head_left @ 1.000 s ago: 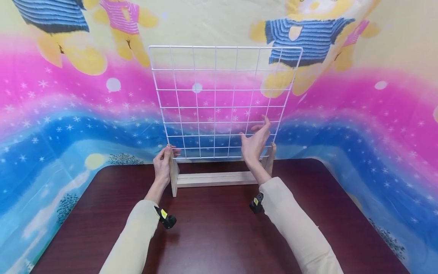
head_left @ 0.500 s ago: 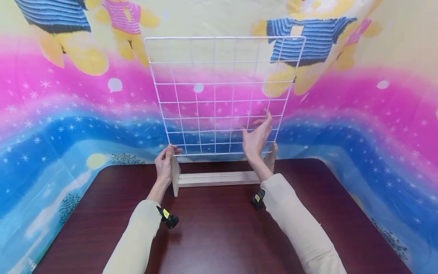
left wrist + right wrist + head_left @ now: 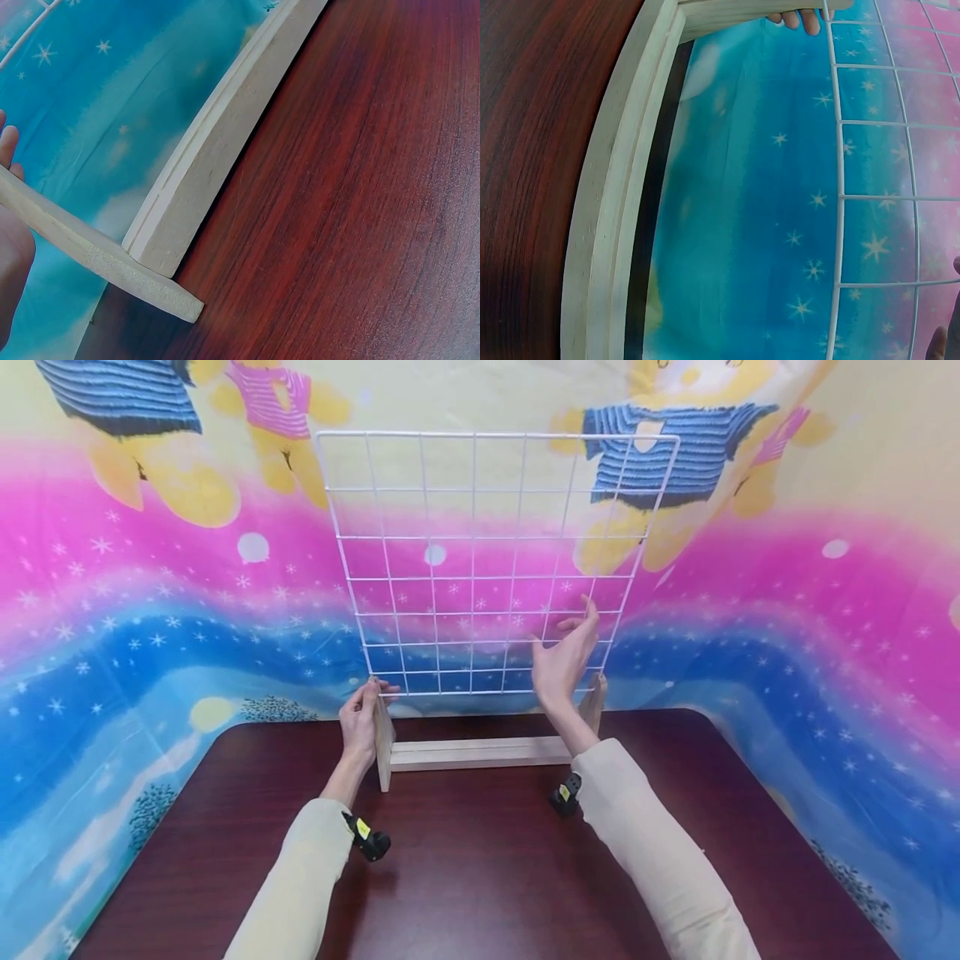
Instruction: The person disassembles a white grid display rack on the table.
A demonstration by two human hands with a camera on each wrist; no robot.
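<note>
White wire grid panel (image 3: 472, 578), one: upright above the far edge of the wood-grain tabletop (image 3: 480, 860). Its lower bar (image 3: 450, 694) runs left to right, nearly parallel to the grooved wooden crossbar (image 3: 480, 753) below and apart from it; that gap looks the relation to mind. Your left hand (image 3: 360, 714): clamped on the left wooden upright (image 3: 383, 739), just beside the panel's lower left corner. Your right hand (image 3: 562, 667): fingers apart at the panel's lower right, seemingly the nearer; contact with the wire cannot be told. Right wooden upright (image 3: 595, 702): just right of it, partly hidden.
</note>
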